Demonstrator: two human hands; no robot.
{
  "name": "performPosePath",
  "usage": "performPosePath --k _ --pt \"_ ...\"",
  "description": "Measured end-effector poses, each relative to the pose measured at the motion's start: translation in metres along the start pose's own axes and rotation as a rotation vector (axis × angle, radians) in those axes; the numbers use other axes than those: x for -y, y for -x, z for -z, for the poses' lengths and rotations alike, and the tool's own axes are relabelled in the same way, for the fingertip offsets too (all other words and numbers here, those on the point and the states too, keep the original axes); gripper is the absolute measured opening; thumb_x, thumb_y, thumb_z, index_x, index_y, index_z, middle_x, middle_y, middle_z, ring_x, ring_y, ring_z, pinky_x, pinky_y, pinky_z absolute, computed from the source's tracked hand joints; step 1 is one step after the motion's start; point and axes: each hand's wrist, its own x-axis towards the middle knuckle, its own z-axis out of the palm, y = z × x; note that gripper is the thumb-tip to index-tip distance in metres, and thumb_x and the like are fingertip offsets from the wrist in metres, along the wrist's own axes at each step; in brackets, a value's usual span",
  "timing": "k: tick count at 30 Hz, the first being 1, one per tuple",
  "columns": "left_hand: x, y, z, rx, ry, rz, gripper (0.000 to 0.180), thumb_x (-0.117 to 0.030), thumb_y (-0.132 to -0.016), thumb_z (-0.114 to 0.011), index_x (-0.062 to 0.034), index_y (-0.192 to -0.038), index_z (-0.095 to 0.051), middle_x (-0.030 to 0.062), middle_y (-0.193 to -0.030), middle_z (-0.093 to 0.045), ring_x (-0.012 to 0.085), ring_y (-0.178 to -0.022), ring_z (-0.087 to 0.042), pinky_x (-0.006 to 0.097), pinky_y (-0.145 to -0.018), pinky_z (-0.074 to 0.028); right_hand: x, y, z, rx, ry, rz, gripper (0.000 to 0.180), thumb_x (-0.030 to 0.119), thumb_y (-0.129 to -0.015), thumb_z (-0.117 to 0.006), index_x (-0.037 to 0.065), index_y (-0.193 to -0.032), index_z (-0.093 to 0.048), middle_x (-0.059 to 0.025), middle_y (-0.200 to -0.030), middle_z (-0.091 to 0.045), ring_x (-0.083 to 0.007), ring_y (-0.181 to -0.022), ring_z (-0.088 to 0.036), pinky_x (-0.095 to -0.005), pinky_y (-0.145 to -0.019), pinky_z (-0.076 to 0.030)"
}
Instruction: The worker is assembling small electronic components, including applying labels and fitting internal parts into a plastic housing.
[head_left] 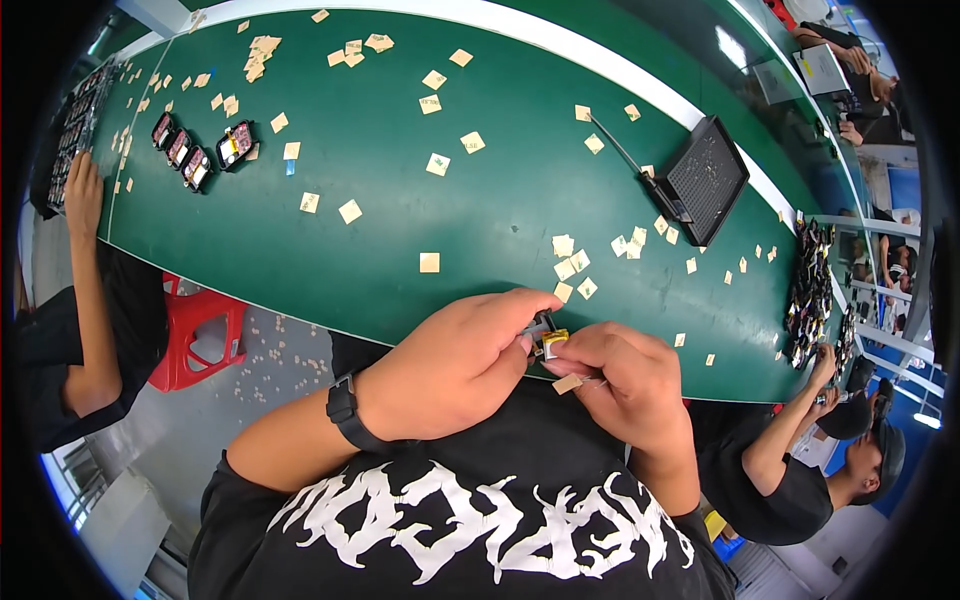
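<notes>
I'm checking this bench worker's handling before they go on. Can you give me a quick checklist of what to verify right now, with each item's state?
1. Small black-and-yellow part held by both hands: ok, left hand and right hand meet on it.
2. Tan paper square under the right fingers: ok, pinched, not dropped.
3. Part's seating or alignment: cannot tell, fingers hide it.
4. Black tray within the belt: ok, lying on the green surface.
5. Loose tan squares near the hands: not ok, scattered.

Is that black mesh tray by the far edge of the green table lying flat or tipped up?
Flat. The black mesh tray rests with its whole underside on the green table, no edge raised.
</notes>
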Motion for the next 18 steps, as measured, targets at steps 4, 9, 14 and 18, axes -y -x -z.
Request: performPosePath --k 4,9,14,18 --pt "0.002 0.000 -0.005 -0.024 -0.019 0.025 0.040 0.003 -0.093 -0.052 0.0054 -0.132 -0.056 0.0170 -0.098 -0.067 0.0296 -0.085 -0.065 0.038 -0.077 -0.052 0.001 0.003 -0.010 -0.074 0.043 -0.087 0.020 -0.002 -0.081 -0.079 0.002 -0.098 -0.070 -0.0091 -0.089 -0.071 -0.0257 -0.072 -0.070 -0.0341 -0.061 -0.056" --pt "0.007 0.003 -0.012 -0.083 -0.083 -0.013 0.041 0.002 -0.090 -0.055 0.0046 -0.131 -0.057 0.0176 -0.101 -0.067 0.0326 -0.086 -0.065 0.040 -0.078 -0.052 0.001 0.004 -0.012 -0.090 0.143 -0.154 0.016 -0.002 -0.084 -0.077 0.001 -0.098 -0.070 -0.0089 -0.088 -0.072 -0.0211 -0.066 -0.067 -0.0313 -0.059 -0.053" --pt "0.007 0.004 -0.013 -0.122 -0.114 -0.035 0.042 0.003 -0.088 -0.056 0.0026 -0.130 -0.058 0.0172 -0.101 -0.067 0.0332 -0.087 -0.065 0.041 -0.078 -0.053 0.009 0.009 -0.012 -0.129 -0.419 -0.600 0.011 -0.001 -0.089 -0.075 0.000 -0.100 -0.073 -0.0036 -0.085 -0.073 -0.0047 -0.063 -0.059 -0.0217 -0.056 -0.045" --pt "0.009 0.006 -0.014 -0.137 -0.142 -0.057 0.043 0.004 -0.088 -0.055 0.0024 -0.131 -0.057 0.0165 -0.101 -0.067 0.0330 -0.087 -0.065 0.041 -0.079 -0.053 0.007 0.012 -0.024 -0.222 -0.468 -0.575 0.012 0.000 -0.089 -0.076 0.000 -0.101 -0.074 -0.0030 -0.083 -0.073 -0.0037 -0.061 -0.057 -0.0205 -0.055 -0.044"
